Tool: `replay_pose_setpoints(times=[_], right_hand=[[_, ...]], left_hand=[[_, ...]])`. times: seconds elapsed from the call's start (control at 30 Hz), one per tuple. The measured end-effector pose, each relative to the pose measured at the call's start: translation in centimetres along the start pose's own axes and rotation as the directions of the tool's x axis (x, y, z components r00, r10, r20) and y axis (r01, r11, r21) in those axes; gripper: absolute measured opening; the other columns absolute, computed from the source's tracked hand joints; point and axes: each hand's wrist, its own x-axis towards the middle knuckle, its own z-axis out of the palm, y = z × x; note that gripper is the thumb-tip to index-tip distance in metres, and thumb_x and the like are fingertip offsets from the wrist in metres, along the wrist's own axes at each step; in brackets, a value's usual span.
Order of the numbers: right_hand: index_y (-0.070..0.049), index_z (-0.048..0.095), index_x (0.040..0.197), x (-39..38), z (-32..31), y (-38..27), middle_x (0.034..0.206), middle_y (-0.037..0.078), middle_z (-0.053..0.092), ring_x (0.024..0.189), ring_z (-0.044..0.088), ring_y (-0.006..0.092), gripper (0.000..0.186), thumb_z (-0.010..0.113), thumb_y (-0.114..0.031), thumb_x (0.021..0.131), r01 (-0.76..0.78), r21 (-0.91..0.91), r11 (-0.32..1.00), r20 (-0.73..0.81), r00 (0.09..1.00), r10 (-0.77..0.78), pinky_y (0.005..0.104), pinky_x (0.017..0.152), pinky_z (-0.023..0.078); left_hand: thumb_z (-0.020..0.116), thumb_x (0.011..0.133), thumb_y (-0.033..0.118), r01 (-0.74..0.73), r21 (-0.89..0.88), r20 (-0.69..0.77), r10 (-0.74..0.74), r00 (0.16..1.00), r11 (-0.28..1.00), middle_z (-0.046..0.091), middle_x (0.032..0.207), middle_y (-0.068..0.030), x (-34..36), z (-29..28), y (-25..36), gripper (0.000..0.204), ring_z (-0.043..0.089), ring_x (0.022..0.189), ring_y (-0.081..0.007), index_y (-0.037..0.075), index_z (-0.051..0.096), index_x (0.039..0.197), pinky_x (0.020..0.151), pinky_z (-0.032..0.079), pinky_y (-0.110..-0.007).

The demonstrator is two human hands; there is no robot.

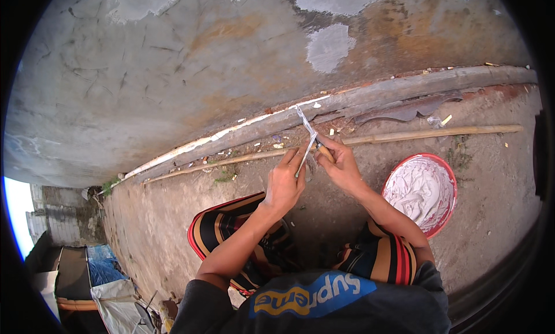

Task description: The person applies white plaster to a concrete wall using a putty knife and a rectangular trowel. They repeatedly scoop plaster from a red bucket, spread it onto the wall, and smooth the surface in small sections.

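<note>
My right hand [342,167] is closed around the wooden handle of a putty knife [306,122], whose blade is smeared with white paste. The blade's tip reaches the wall's foot, by the end of a white paste strip [214,136]. In my left hand [284,181], closed fingers grip a thin flat plate [306,155] seen nearly edge-on. White paste lies along its upper end, where it meets or overlaps the knife blade; I cannot tell which. Right of my right forearm stands a red basin [455,202] holding thick white paste [417,186].
The grey wall [173,74] with pale patches rises ahead above a rounded concrete ledge [404,91]. A long bamboo pole [428,133] lies along the ground among small scraps. Weeds [459,155] grow near the basin. Tarpaulins [110,288] hang at lower left.
</note>
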Motion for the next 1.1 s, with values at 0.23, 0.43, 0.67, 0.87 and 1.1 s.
replay_pose_setpoints(times=[0.23,0.43,0.67,0.87,1.1], right_hand=[[0.000,0.054,0.138,-0.3,0.2,0.1,0.103,0.004,0.046,0.094,0.048,0.0091,0.049,0.061,0.003,0.089,-0.087,0.047,0.995,0.029,0.996,0.086,0.0199,0.081,0.042],[0.002,0.053,0.138,-1.4,1.3,0.4,0.104,0.004,0.045,0.089,0.049,0.0090,0.049,0.061,0.003,0.089,0.005,0.016,1.000,0.011,1.000,-0.005,0.0204,0.077,0.043],[0.000,0.053,0.139,-2.1,1.5,-0.4,0.100,0.004,0.045,0.084,0.048,0.0091,0.050,0.061,0.001,0.089,-0.095,0.052,0.994,0.045,0.995,0.093,0.0222,0.073,0.044],[-0.003,0.048,0.143,-1.2,0.0,1.9,0.082,-0.002,0.054,0.070,0.050,0.0053,0.052,0.058,0.003,0.092,0.025,-0.146,0.989,0.022,1.000,-0.022,0.0217,0.061,0.043],[-0.001,0.050,0.140,-2.5,-0.2,-2.4,0.084,0.001,0.059,0.069,0.053,0.0077,0.046,0.057,-0.003,0.095,-0.245,0.209,0.947,0.190,0.960,0.207,0.0226,0.060,0.043]], left_hand=[[0.057,0.092,0.002,0.028,0.090,-0.034,-0.025,0.999,0.996,0.062,0.101,-0.0240,0.8,-0.4,-0.7,0.039,0.061,0.084,-0.0446,-0.001,0.056,0.131,0.072,0.050,-0.046],[0.057,0.092,0.003,0.088,0.119,-0.047,-0.083,0.995,0.989,0.063,0.102,-0.0223,1.5,-0.9,-1.3,0.042,0.062,0.084,-0.0441,0.001,0.055,0.134,0.072,0.050,-0.047],[0.055,0.091,0.005,0.009,0.173,-0.061,0.001,0.998,0.985,0.061,0.103,-0.0203,1.2,-0.4,-2.3,0.050,0.064,0.084,-0.0421,0.008,0.049,0.141,0.070,0.053,-0.048],[0.057,0.092,0.004,0.052,0.123,-0.058,-0.045,0.997,0.991,0.062,0.097,-0.0234,1.0,-0.1,-1.0,0.034,0.061,0.080,-0.0443,-0.003,0.059,0.125,0.070,0.049,-0.046],[0.059,0.091,0.006,0.134,0.210,-0.197,-0.092,0.976,0.968,0.062,0.093,-0.0262,2.4,-2.5,-4.6,0.020,0.060,0.074,-0.0441,-0.006,0.063,0.107,0.064,0.046,-0.047]])
